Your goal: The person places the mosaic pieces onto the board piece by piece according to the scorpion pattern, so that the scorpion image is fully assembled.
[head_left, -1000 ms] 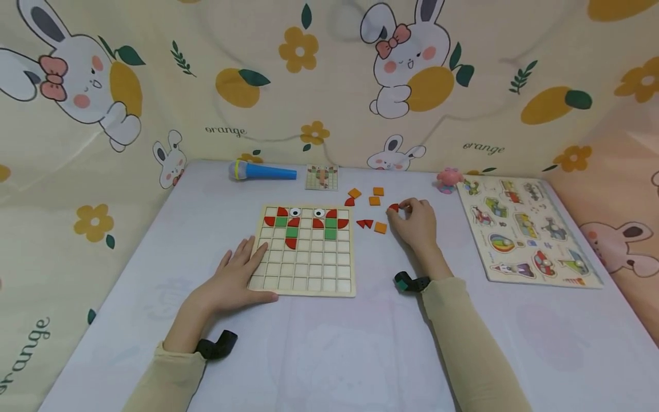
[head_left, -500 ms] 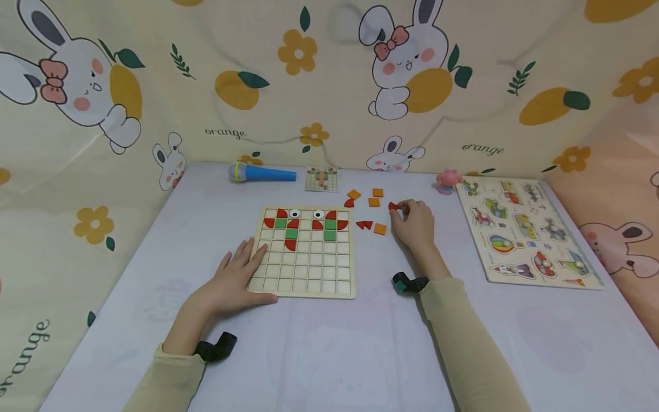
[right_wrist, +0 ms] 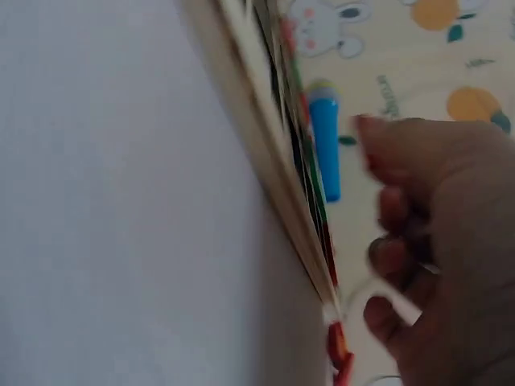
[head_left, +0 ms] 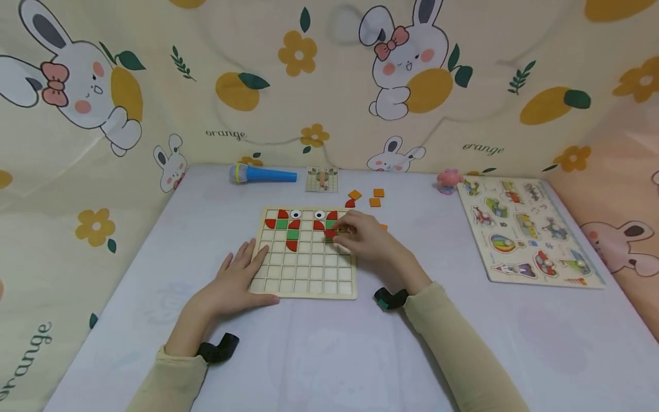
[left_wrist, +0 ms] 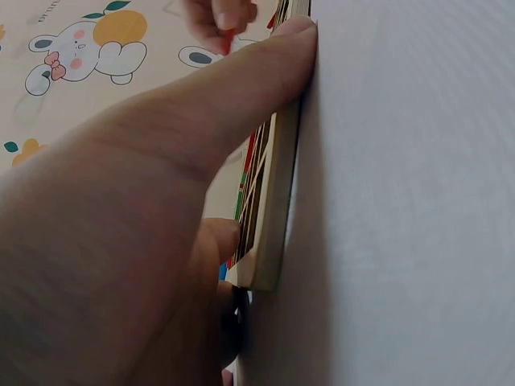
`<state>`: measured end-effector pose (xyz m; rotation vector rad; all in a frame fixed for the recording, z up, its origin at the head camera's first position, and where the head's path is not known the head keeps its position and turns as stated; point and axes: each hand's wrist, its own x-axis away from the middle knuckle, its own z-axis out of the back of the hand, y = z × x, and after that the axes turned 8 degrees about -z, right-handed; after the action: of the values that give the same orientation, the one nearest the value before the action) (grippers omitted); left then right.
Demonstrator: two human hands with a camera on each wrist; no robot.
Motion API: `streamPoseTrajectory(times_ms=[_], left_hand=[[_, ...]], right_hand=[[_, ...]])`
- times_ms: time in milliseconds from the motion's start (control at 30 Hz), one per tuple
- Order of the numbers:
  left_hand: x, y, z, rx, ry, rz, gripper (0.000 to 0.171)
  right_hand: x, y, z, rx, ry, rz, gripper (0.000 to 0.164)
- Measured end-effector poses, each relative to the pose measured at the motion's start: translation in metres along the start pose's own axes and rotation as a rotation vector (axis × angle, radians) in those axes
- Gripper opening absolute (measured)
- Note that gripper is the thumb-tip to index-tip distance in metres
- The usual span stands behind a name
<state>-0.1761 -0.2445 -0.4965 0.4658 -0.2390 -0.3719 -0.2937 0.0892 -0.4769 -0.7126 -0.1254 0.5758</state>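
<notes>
A wooden grid board [head_left: 309, 270] lies on the table, with red, green and white eye-printed pieces [head_left: 319, 215] in its upper rows. My left hand [head_left: 234, 280] rests on the board's left edge, fingers spread; in the left wrist view its thumb [left_wrist: 265, 68] lies against the board's side. Over the board's right part, my right hand [head_left: 368, 237] pinches a small red piece [head_left: 329, 233] between thumb and fingers. That red piece [left_wrist: 228, 42] also shows in the left wrist view. The right wrist view is blurred. The right hand covers some of the board's right columns.
Behind the board lie a pattern card [head_left: 322, 179] and a blue toy microphone [head_left: 268, 173]. Loose orange squares [head_left: 378, 193] and a red piece [head_left: 350, 203] sit at the back right. Farther right are a pink toy [head_left: 449, 179] and a picture puzzle board [head_left: 530, 234].
My right hand picked up a red piece from the table right of the board and carried it left over the board. The left hand stays put.
</notes>
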Motion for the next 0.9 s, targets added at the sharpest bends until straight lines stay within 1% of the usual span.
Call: streamPoseTrajectory(times_ms=[67, 133, 233, 367, 467, 667, 900], left_hand=[[0.0, 0.001, 0.0, 0.004, 0.001, 0.0, 0.121], [-0.001, 0.001, 0.0, 0.003, 0.002, 0.0, 0.121], [-0.001, 0.0, -0.001, -0.005, -0.002, 0.002, 0.121], [-0.001, 0.0, -0.001, -0.013, -0.002, 0.005, 0.121], [-0.001, -0.001, -0.001, -0.014, -0.001, 0.005, 0.122], [0.0, -0.002, 0.0, -0.011, 0.0, 0.008, 0.122], [0.0, -0.001, 0.0, -0.004, 0.004, -0.003, 0.121]], right_hand=[[0.001, 0.002, -0.006, -0.002, -0.037, 0.007, 0.02], [0.002, 0.007, -0.011, -0.005, -0.053, 0.011, 0.018], [0.002, 0.013, -0.017, 0.004, -0.06, 0.025, 0.018], [0.002, 0.014, -0.022, 0.02, -0.056, 0.05, 0.021], [0.001, 0.011, -0.024, 0.03, -0.048, 0.035, 0.021], [0.0, 0.007, -0.027, 0.056, -0.034, -0.015, 0.014], [0.003, 0.004, -0.025, 0.047, -0.031, -0.057, 0.013]])
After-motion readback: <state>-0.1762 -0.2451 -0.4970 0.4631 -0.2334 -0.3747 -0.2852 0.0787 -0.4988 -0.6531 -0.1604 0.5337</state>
